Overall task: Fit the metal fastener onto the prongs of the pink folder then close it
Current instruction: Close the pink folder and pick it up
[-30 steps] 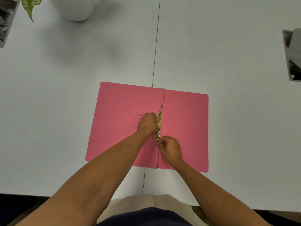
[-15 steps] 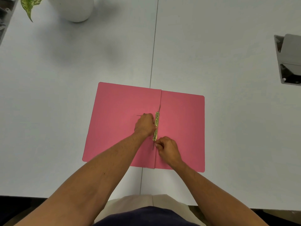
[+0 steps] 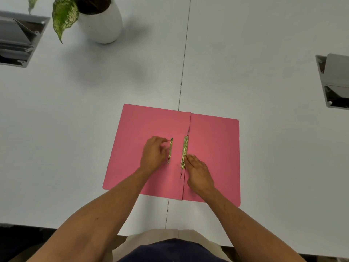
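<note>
The pink folder (image 3: 215, 148) lies open and flat on the white table. Along its spine sits the gold base strip with thin prongs (image 3: 184, 153) sticking out at both ends. A separate gold metal fastener bar (image 3: 170, 150) lies on the left flap, a little left of the spine. My left hand (image 3: 154, 154) has its fingertips on that bar's left edge. My right hand (image 3: 198, 172) rests on the right flap with its fingertips touching the lower part of the base strip.
A white plant pot (image 3: 100, 21) with green speckled leaves stands at the back left. Grey cable boxes are set into the table at the left edge (image 3: 17, 40) and the right edge (image 3: 334, 82). A seam (image 3: 184, 59) runs down the table's middle.
The fastener bar has come off the spine strip and moved left onto the left flap with my left hand. My view has tilted up, showing more of the plant.
</note>
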